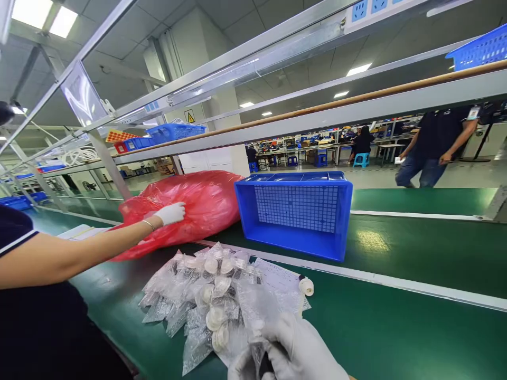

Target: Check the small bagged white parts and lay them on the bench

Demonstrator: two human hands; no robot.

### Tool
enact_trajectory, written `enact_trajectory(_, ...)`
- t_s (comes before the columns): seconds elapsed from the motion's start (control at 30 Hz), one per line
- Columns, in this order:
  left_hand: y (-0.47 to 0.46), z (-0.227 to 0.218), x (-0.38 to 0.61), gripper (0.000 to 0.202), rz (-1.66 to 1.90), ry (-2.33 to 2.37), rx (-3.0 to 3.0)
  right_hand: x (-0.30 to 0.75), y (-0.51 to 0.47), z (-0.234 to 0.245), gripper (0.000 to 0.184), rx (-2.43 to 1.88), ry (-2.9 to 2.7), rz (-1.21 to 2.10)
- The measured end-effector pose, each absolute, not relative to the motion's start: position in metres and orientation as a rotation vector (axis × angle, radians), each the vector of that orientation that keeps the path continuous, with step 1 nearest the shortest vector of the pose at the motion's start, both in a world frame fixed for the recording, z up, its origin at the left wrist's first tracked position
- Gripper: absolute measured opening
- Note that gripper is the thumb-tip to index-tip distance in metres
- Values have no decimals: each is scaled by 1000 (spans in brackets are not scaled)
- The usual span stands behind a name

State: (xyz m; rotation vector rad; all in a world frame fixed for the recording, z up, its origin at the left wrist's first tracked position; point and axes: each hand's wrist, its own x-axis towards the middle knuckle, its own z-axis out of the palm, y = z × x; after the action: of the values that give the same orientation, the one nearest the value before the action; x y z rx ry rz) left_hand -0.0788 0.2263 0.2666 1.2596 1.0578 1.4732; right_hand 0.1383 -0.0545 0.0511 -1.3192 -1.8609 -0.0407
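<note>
My two white-gloved hands meet at the bottom edge of the view. My right hand (pixel 307 348) has its fingers curled over a clear plastic packet (pixel 255 316) that rises from between the hands. Only part of my left hand (pixel 242 368) shows, closed against the same packet, with a small dark object (pixel 266 365) between the two gloves. Just ahead lies a heap of clear packets with white round parts (pixel 206 301) on the green belt (pixel 396 338). One white cylindrical part (pixel 306 286) lies loose on a printed sheet (pixel 277 277) beside the heap.
A co-worker in a dark shirt stands at my left, with a gloved hand (pixel 171 213) resting on a big red plastic bag (pixel 198 206). A blue crate (pixel 295 214) lies on its side behind the heap. Another person (pixel 435 145) walks in the aisle beyond. Metal rails cross overhead.
</note>
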Motion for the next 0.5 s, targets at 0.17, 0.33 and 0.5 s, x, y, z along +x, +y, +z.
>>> enact_trajectory(0.17,220,313,-78,37,1576,999,1283,135,-48,36,20,-1186,-1987,-499)
enact_trajectory(0.33,138,266,-57,26,1590,969,1263,127,-48,21,16,-1170,-2024,-671)
enact_trajectory(0.5,-4,124,-26,32,1505,1085,1212,132,-67,48,18,-1094,-2052,-105)
